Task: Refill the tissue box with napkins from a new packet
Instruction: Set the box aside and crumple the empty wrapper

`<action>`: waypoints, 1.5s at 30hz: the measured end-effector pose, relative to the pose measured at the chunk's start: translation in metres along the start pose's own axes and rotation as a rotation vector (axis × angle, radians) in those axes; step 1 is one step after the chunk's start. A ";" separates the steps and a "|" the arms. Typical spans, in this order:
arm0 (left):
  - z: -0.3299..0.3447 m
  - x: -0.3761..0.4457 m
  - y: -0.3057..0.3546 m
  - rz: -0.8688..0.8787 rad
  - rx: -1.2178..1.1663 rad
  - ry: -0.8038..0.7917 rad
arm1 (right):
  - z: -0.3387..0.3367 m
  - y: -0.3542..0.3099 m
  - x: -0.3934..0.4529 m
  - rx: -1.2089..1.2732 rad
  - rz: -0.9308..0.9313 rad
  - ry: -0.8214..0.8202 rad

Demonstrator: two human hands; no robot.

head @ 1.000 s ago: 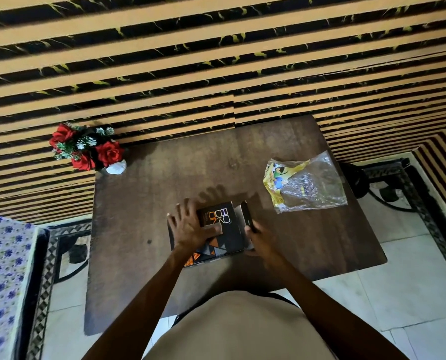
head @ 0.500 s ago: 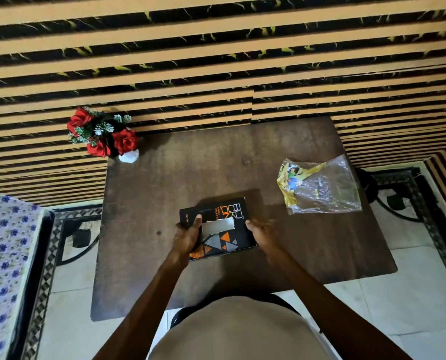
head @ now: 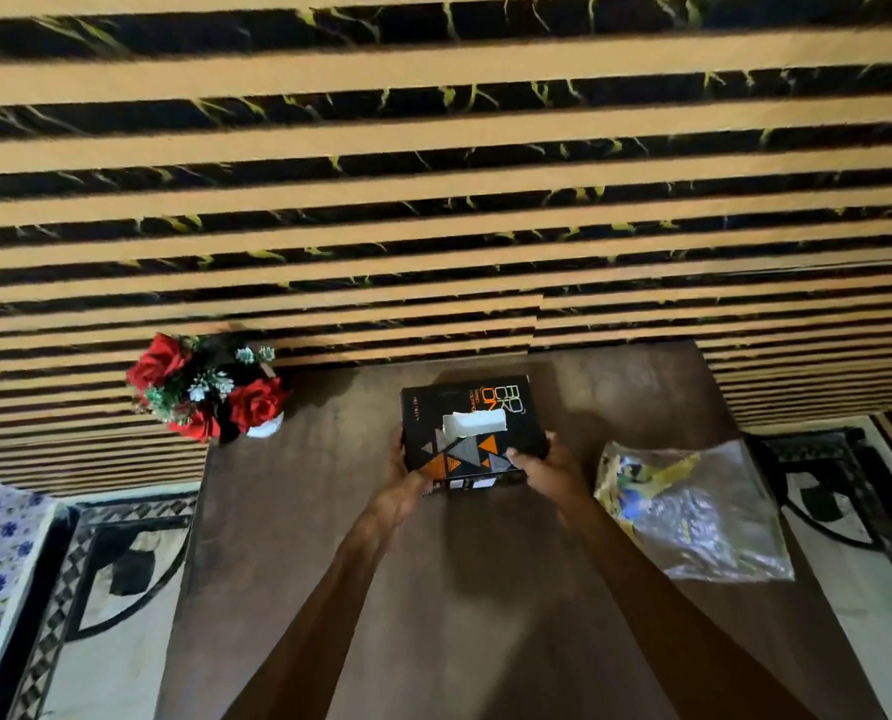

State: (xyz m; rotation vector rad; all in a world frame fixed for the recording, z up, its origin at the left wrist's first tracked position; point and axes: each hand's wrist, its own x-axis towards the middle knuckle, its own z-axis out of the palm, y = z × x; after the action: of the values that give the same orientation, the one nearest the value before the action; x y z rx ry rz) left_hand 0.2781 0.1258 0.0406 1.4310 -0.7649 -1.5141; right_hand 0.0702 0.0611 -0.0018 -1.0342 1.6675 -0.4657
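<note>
Both hands, left [head: 400, 491] and right [head: 548, 472], grip the box [head: 472, 433] by its sides over the table [head: 329, 511]. A napkin [head: 475, 423] pokes out. The packet [head: 693, 511] lies empty at 3 o'clock. Next, set the box down gently.

Matt dark wood table [head: 485, 589], glossy printed card box [head: 464, 433], white paper napkin [head: 474, 423], crinkled shiny clear plastic packet [head: 693, 517]

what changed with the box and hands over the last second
Both hands, the left hand and right hand, took the tissue box by its sides and carried it away from the person toward the wall; a white napkin now shows in its slot. The plastic packet and flower vase stayed put.
</note>
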 end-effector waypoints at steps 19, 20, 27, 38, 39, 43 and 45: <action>-0.005 0.090 0.028 0.097 0.364 0.376 | -0.007 -0.044 0.075 -0.137 -0.070 0.016; 0.002 0.085 0.026 0.134 0.556 0.501 | -0.014 -0.046 0.063 -0.114 -0.084 0.041; 0.125 0.059 -0.025 0.068 0.543 0.001 | -0.120 0.029 -0.011 -0.300 -0.189 0.229; 0.285 0.048 -0.112 -0.023 0.492 0.114 | -0.289 0.166 -0.002 -0.295 0.010 0.120; 0.292 0.048 -0.121 -0.038 0.452 0.118 | -0.297 0.166 0.000 -0.262 -0.023 0.063; 0.332 0.026 -0.107 -0.042 0.307 0.082 | -0.304 0.161 0.012 -0.132 -0.065 -0.051; 0.357 0.011 -0.087 -0.043 0.288 0.017 | -0.313 0.155 0.011 -0.036 -0.075 -0.107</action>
State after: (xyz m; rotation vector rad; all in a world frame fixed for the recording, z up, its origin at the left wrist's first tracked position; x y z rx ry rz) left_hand -0.0873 0.1030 0.0088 1.6781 -0.9774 -1.4649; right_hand -0.2791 0.0772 -0.0110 -1.1322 1.5513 -0.4226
